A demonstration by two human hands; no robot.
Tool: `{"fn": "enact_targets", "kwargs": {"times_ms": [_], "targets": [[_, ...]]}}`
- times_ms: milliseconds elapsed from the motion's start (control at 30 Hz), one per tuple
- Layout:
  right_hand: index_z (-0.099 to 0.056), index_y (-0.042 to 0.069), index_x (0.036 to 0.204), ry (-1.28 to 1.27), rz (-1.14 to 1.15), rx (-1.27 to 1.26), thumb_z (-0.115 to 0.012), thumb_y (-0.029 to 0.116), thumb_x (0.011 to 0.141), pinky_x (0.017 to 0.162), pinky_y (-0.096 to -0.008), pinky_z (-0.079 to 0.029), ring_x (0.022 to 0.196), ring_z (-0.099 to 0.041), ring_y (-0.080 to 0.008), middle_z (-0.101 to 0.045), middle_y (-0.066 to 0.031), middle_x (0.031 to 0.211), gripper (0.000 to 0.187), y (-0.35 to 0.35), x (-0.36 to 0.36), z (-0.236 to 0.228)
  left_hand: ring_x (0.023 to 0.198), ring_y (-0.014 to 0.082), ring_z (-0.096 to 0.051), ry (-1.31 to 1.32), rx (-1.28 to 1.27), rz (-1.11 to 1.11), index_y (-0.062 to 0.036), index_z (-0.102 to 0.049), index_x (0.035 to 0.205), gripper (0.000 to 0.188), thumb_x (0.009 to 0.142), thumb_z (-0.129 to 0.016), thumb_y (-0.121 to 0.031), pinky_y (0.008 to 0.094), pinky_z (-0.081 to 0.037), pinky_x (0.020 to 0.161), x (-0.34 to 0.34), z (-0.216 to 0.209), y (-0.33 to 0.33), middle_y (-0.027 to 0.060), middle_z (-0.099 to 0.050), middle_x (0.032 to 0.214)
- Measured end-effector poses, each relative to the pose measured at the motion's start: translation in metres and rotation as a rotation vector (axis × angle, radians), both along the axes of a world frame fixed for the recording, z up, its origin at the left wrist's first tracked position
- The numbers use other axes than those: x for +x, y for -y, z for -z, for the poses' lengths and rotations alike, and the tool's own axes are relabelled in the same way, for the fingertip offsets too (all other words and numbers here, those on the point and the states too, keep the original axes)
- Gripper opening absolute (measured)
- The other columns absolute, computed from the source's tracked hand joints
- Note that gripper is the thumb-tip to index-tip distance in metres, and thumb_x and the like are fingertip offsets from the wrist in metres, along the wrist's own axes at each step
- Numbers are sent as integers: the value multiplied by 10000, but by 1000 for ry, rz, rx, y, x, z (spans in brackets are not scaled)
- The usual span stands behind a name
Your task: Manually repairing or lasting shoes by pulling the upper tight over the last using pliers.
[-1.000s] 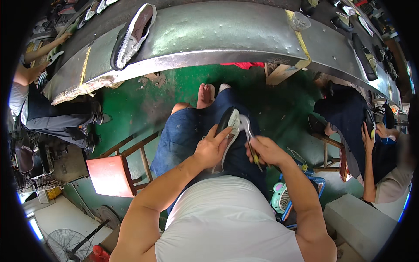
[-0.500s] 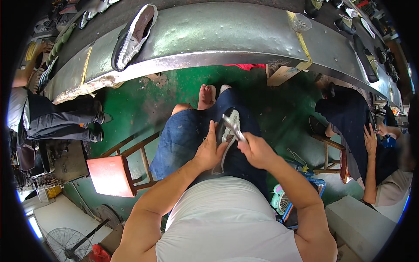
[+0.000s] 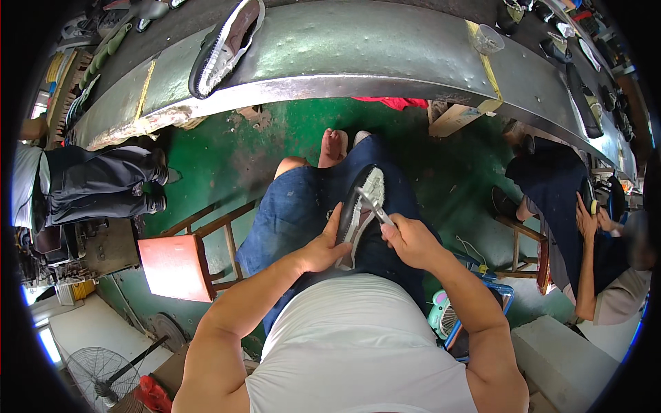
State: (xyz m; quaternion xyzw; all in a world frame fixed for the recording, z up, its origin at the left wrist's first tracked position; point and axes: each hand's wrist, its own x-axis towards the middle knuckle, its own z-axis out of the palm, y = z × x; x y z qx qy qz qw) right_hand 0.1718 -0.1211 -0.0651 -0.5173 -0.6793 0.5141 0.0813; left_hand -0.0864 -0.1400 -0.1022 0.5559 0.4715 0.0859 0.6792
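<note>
On my lap, over dark blue cloth, lies a shoe (image 3: 372, 180) with its whitish stitched underside up and black sides, toe pointing away from me. My left hand (image 3: 323, 249) grips its left side near the middle, thumb reaching across it. In my right hand (image 3: 410, 241) is a metal hammer (image 3: 376, 208). The hammer's head is over the middle of the underside; I cannot tell whether it touches. A second, similar shoe (image 3: 225, 51) rests on the metal-topped bench (image 3: 358, 41) ahead, its brownish inside facing up.
A red-seated stool (image 3: 177, 267) stands at my left, and a small green fan (image 3: 443, 313) at my right. A person in black trousers (image 3: 103, 180) is at the far left. Another person's hand (image 3: 586, 219) works on a shoe at the right. A clear cup (image 3: 487, 39) sits on the bench.
The shoe on my lap shows more of its toe and underside. My left hand has shifted slightly down and left; the hammer has moved slightly down and right. The whole view has shifted a little.
</note>
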Motion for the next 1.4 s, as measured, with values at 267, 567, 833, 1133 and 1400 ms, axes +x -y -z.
{"fn": "enact_targets", "kwargs": {"times_ms": [267, 567, 833, 1133, 1400], "targets": [[-612, 7, 983, 40, 23, 109, -498, 392, 1020, 722, -519, -504, 788, -649, -458, -668, -238, 785, 404, -37, 16, -13, 1311, 298, -478, -6, 176, -212, 40, -245, 1488, 707, 995, -605, -319, 363, -381, 1100, 27, 10, -41, 252, -436, 1429], [-616, 39, 1010, 391, 153, 1230, -677, 385, 898, 743, -480, -434, 837, -599, -370, -636, -134, 888, 368, -187, 52, -95, 1225, 243, -558, 46, 338, -361, 71, -495, 1397, 543, 1008, -590, -295, 331, -419, 1059, -17, -96, -120, 213, -587, 1325], [-611, 29, 1012, 370, 275, 1132, -729, 322, 849, 805, -468, -455, 892, -593, -363, -629, -149, 923, 355, -269, 69, -81, 1171, 434, -593, -597, 1525, 9, 89, -457, 1373, 713, 854, -712, -329, 467, -476, 1002, 14, -259, -352, 305, -582, 1285], [-616, 37, 987, 260, 300, 1177, -755, 323, 804, 784, -455, -467, 886, -595, -332, -626, -124, 911, 367, -275, 64, -77, 1437, 280, -352, -1469, 1518, 469, -80, -335, 1541, 744, 890, -659, -235, 475, -291, 1154, 21, -169, -533, 100, -402, 1542], [-614, 45, 982, 273, 308, 1153, -760, 311, 798, 789, -453, -463, 889, -599, -325, -627, -119, 901, 355, -275, 72, -76, 1429, 307, -397, -963, 1222, 467, -74, -608, 1348, 508, 849, -512, -77, 426, -397, 1137, -6, -180, -522, 138, -418, 1553]]}}
